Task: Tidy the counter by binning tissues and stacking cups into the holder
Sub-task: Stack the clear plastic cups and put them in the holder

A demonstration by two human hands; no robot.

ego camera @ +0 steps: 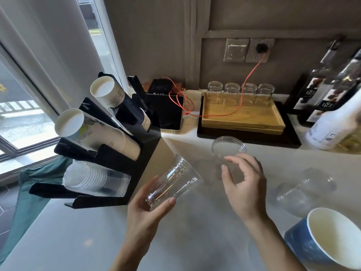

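My left hand [148, 214] grips a clear plastic cup [173, 182], tilted with its mouth up and to the right, just right of the black cup holder [148, 153]. My right hand [244, 184] curls its fingers and thumb around the body of a second clear cup [228, 148], whose rim faces me. The holder's bottom slot carries a stack of clear cups [93, 180]; its upper slots carry two stacks of paper cups [93, 130]. Two more clear cups [304, 188] lie on the counter to the right. A blue paper cup [332, 237] stands at the near right. No tissue shows.
A wooden tray [242, 118] with several upturned glass jars sits at the back on a black mat. A black tablet-like device [168, 112] with a red cable lies beside it. Bottles [332, 106] stand at far right. Green cloth or bag [39, 182] hangs off the counter's left edge.
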